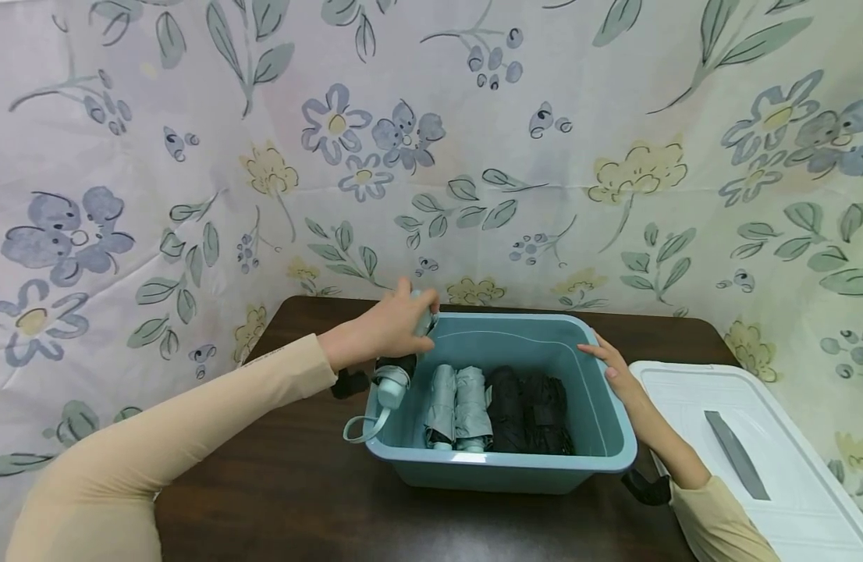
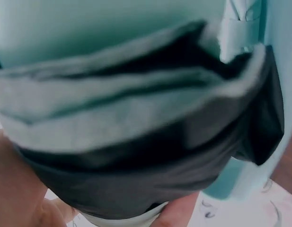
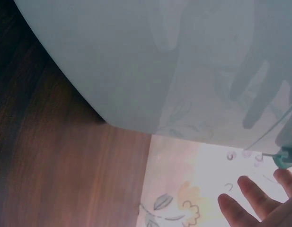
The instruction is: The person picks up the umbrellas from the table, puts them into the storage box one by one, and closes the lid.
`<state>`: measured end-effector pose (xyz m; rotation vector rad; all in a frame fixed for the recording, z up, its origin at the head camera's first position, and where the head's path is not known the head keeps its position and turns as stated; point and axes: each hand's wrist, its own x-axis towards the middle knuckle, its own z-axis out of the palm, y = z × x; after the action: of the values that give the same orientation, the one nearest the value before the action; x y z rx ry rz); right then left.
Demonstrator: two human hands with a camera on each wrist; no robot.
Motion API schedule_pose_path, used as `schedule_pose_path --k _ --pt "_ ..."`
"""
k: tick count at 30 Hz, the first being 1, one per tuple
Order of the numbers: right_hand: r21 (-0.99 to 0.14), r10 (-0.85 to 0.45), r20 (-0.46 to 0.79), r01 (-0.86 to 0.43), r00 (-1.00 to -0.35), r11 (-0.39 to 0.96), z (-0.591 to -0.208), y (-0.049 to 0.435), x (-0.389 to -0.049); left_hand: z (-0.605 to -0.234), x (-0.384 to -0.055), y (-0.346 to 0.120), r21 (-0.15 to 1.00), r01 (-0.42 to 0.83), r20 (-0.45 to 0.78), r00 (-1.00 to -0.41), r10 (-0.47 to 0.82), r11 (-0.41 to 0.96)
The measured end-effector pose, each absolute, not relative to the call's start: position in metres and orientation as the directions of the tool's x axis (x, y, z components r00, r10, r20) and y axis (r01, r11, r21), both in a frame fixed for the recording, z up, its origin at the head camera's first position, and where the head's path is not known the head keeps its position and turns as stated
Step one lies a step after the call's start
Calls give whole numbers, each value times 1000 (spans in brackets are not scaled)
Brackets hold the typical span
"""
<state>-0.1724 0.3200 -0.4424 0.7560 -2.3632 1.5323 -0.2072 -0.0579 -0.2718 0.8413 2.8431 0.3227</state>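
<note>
My left hand (image 1: 385, 328) grips a folded light blue umbrella (image 1: 392, 390) over the left rim of a blue plastic bin (image 1: 502, 476). The umbrella's pale handle points toward me, and a wrist strap loops from its end. Up close in the left wrist view, loose light blue and black folds of the umbrella fabric (image 2: 131, 123) fill the picture. Inside the bin lie two light blue folded umbrellas (image 1: 472, 406) and two black folded umbrellas (image 1: 509, 406), side by side. My right hand (image 1: 617, 375) rests on the bin's right rim with its fingers extended.
A white lid (image 1: 673, 398) with a grey strip lies to the right of the bin. The dark wooden table (image 1: 291, 468) carries the bin. Behind it hangs a floral cloth (image 1: 467, 148).
</note>
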Motion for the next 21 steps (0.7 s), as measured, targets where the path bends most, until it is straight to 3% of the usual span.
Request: schedule_pose_path --k 3,21 --pt "-826 -270 336 -420 -902 375 -423 309 -151 -276 -206 -51 226 527 -110 -822 559 819" --pt "-818 -255 345 -422 -903 390 -424 308 -150 -305 -199 -33 199 553 -189 -788 585 809"
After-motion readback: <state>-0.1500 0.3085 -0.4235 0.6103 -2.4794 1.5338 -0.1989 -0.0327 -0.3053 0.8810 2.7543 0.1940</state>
